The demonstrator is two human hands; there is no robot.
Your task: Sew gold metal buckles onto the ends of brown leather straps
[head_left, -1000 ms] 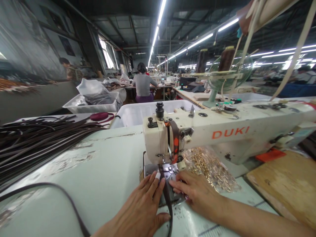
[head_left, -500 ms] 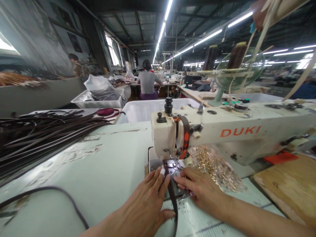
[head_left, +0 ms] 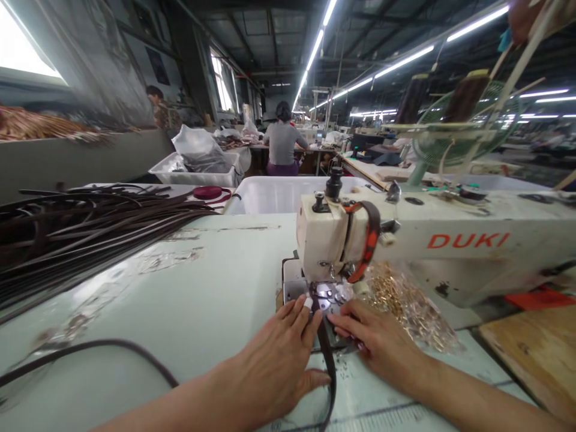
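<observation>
A narrow dark brown strap (head_left: 327, 354) runs from under the sewing machine's needle area toward me and curves down over the table. Flat beside it lies my left hand (head_left: 288, 348), open, its stretched fingertips at the strap's left edge near the metal needle plate (head_left: 330, 298). One of those fingers wears a white fingertip cover (head_left: 308, 302). On the strap's other side, my right hand (head_left: 373, 333) rests by the plate with fingers curled together; what they hold, if anything, is hidden. Above both hands stands the white sewing machine head (head_left: 321, 240).
Gold metal hardware in a clear plastic bag (head_left: 411, 306) lies under the machine arm. A bundle of dark straps (head_left: 99, 234) covers the table's left side. A white bin (head_left: 274, 195) stands behind the table; a wooden board (head_left: 535, 348) lies at right. A person (head_left: 282, 141) sits farther back.
The view has swung left, so the machine, table and hands appear farther right. Both hands keep nearly the same places beside the strap.
</observation>
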